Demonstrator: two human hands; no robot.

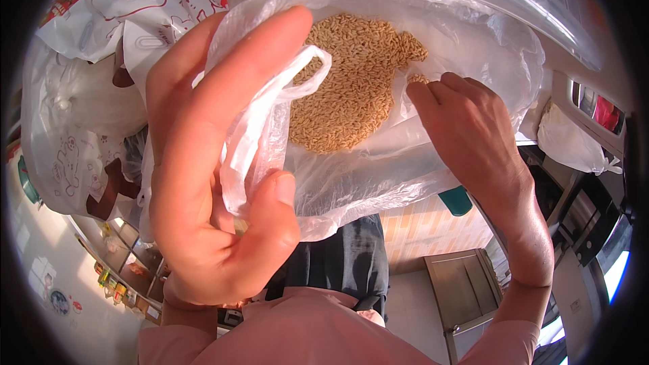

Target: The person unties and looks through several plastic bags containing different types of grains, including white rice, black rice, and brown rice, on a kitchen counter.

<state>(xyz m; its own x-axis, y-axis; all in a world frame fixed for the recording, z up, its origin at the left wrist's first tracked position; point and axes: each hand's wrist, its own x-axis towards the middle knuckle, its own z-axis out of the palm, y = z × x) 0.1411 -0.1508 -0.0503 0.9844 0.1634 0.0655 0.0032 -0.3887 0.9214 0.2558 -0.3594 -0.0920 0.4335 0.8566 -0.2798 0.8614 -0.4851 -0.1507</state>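
Note:
A translucent plastic bag (pixel 350 182) lies spread wide before me, with a heap of pale brown, oat-like cereal grains (pixel 350 81) inside. My left hand (pixel 203 177), large in the foreground, holds the bag's near-left side. Its white handle loop (pixel 309 73) sticks out between my thumb and index finger, which stand apart. Inside the bag's right half, my right hand (pixel 461 116) has its fingers bunched together. A small cluster of grains (pixel 418 79) shows at those fingertips, apart from the main heap. The fingertips' undersides are hidden.
White carrier bags with red and brown drawings (pixel 137 20) crowd the left. A clear plastic lid or cover (pixel 507 5) arches over the upper right. A knotted white bag (pixel 568 134) is at the right. Below are a shelf (pixel 124 253) and a brown cabinet door (pixel 464 289).

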